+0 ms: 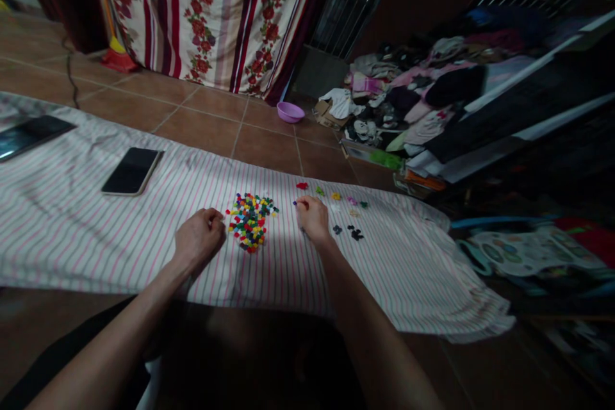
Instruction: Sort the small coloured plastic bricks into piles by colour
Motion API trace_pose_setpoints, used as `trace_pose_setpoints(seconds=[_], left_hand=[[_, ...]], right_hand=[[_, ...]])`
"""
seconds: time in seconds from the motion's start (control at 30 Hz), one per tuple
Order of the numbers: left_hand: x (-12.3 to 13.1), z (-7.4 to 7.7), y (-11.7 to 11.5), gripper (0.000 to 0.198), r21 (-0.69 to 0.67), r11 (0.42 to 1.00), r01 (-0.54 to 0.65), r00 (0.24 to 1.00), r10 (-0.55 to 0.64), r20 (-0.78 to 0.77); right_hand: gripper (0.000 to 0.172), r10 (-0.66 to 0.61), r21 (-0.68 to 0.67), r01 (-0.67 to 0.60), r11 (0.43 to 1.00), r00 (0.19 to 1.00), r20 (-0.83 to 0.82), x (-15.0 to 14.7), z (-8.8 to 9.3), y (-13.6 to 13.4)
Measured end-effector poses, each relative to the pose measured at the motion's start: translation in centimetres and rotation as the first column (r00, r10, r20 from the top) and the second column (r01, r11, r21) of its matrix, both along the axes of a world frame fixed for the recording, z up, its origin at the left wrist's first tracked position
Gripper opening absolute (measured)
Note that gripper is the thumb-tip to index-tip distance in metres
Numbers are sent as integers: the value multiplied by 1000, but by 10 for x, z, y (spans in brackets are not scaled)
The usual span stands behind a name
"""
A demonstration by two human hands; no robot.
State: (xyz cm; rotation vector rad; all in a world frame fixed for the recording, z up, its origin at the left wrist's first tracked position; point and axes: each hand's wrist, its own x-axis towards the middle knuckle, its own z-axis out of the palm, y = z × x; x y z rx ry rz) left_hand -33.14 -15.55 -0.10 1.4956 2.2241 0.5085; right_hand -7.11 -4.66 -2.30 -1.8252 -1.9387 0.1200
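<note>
A pile of small multicoloured plastic pieces (250, 221), like tiny building bricks, lies on a striped cloth. Just left of it rests my left hand (200, 234), its fingers curled closed; whatever they hold, if anything, is hidden. My right hand (314, 218) is right of the pile, thumb and fingers pinched together. A tiny dark blue piece (295, 203) shows at its fingertips, and I cannot tell whether it is gripped. Around this hand lie little same-coloured groups: red pieces (302, 186), light green pieces (319, 191), yellow pieces (336, 196), pink pieces (352, 200) and black pieces (356, 233).
A phone (132, 171) and a larger dark tablet-like device (33, 134) lie on the striped cloth (269, 275) at left. Beyond its far edge are floor tiles, a purple basin (290, 112) and a floral curtain (206, 19). Clothes (408, 90) are heaped at right.
</note>
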Motion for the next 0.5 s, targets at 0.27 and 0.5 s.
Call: trace_pose_setpoints(seconds=[0.27,0.5], left_hand=[[2,4,0,37,-13,1000,13,1000,-12,23],[3,4,0,36,-12,1000,1,1000,-1,30]], right_hand=[[30,19,-94,-4,996,988,153,-7,5,21],[28,79,-195,-15,981,944,322,-19,4,16]])
